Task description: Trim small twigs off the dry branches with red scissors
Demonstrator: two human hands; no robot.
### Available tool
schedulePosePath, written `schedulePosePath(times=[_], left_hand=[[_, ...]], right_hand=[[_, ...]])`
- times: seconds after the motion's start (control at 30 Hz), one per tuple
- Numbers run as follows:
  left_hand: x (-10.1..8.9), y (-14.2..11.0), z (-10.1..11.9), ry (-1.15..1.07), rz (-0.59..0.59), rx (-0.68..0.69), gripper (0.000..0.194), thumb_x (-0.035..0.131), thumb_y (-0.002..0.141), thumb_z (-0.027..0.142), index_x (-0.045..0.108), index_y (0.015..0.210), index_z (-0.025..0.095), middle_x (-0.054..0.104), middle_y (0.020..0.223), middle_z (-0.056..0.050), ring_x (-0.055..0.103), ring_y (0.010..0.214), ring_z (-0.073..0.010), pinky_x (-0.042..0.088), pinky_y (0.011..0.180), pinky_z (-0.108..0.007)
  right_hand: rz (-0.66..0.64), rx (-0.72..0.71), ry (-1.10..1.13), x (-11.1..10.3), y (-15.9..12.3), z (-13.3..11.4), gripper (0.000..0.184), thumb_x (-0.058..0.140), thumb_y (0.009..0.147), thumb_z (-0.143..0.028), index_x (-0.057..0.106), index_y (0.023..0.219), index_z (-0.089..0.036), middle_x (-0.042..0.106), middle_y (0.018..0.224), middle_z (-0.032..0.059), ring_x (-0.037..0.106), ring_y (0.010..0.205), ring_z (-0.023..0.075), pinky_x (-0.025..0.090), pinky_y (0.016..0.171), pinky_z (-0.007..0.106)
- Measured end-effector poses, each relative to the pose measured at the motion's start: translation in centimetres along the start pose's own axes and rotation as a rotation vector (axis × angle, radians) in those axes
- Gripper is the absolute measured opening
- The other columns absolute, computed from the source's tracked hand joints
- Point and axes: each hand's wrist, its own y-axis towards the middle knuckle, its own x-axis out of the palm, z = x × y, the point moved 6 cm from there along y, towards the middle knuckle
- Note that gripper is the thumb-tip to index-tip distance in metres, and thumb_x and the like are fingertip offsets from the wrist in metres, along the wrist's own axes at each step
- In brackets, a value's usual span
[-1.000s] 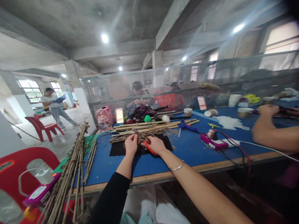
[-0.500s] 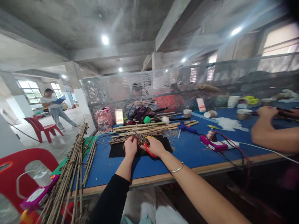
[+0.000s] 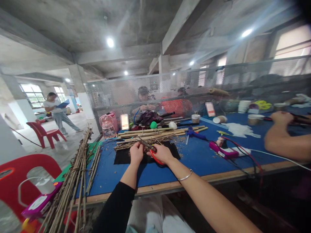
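Nearest, your pale trousers (image 3: 150, 213) show below the wooden front edge of a blue-topped bench (image 3: 160, 176). At your left, a bundle of long dry stalks (image 3: 75, 174) slants over the bench corner, beside a red plastic chair (image 3: 46, 161); a few shorter stalks (image 3: 93, 170) lie next to it.

Ahead, your right hand (image 3: 162, 154), a silver bangle (image 3: 186, 175) farther up the arm, grips red-handled scissors (image 3: 157, 158), their blades pointing forward and left. Your left hand (image 3: 136, 152) is pinched closed just beside the blades; whether a twig is between its fingers cannot be told. Under both hands, a heap of short dry twigs (image 3: 124, 146) rests on a black cloth (image 3: 121, 158).

To the right are a purple power strip (image 3: 223, 150) and a co-worker's bare arm (image 3: 278, 140). Beyond the heap lie pale poles (image 3: 145, 132) and a blue glue gun (image 3: 196, 133), then a green ball (image 3: 153, 125), a white ball (image 3: 172, 125) and a pink bag (image 3: 108, 125).

Behind stands a perforated metal screen (image 3: 116, 94), with a seated person (image 3: 143, 98) visible through it. Far left, someone standing (image 3: 57, 110) holds a blue folder (image 3: 63, 104).
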Motion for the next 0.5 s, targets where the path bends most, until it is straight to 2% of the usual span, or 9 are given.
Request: schedulePosePath(times=[0.17, 0.27, 0.37, 0.5], left_hand=[[-0.2, 0.0, -0.1, 0.102, 0.007, -0.022, 0.023, 0.044, 0.074, 0.028, 0.06, 0.062, 0.016, 0.057, 0.053, 0.0, 0.05, 0.05, -0.0107, 0.037, 0.052, -0.021], [-0.4, 0.0, -0.1, 0.21, 0.007, -0.037, 0.02, 0.049, 0.071, 0.029, 0.062, 0.062, 0.017, 0.059, 0.055, 0.0, 0.051, 0.053, -0.0117, 0.037, 0.056, -0.022], [-0.4, -0.1, 0.0, 0.289, 0.01, -0.011, 0.012, 0.059, 0.065, 0.028, 0.061, 0.062, 0.016, 0.06, 0.06, -0.001, 0.053, 0.059, -0.0129, 0.039, 0.061, -0.023], [-1.1, -0.2, 0.3, 0.268, 0.14, 0.04, 0.009, 0.057, 0.067, 0.024, 0.057, 0.072, 0.017, 0.06, 0.069, -0.002, 0.054, 0.066, -0.0131, 0.04, 0.066, -0.023]], right_hand=[[0.016, -0.038, -0.032, -0.1, 0.1, -0.1, 0.046, 0.049, 0.07, -0.065, 0.059, 0.083, -0.022, 0.065, 0.078, 0.0052, 0.059, 0.073, 0.0194, 0.037, 0.062, 0.025], [-0.001, -0.039, -0.03, -0.7, 0.9, 0.4, 0.043, 0.052, 0.068, -0.062, 0.061, 0.077, -0.021, 0.065, 0.078, 0.0058, 0.059, 0.072, 0.0188, 0.036, 0.059, 0.024], [-0.023, 0.042, 0.004, -2.1, 2.5, 2.0, 0.036, 0.058, 0.067, -0.055, 0.062, 0.072, -0.019, 0.066, 0.077, 0.006, 0.059, 0.072, 0.0182, 0.035, 0.058, 0.022], [-0.035, 0.144, 0.04, -4.1, 4.8, 4.8, 0.025, 0.066, 0.063, -0.036, 0.064, 0.079, -0.017, 0.066, 0.075, 0.0041, 0.059, 0.069, 0.016, 0.035, 0.056, 0.021]])
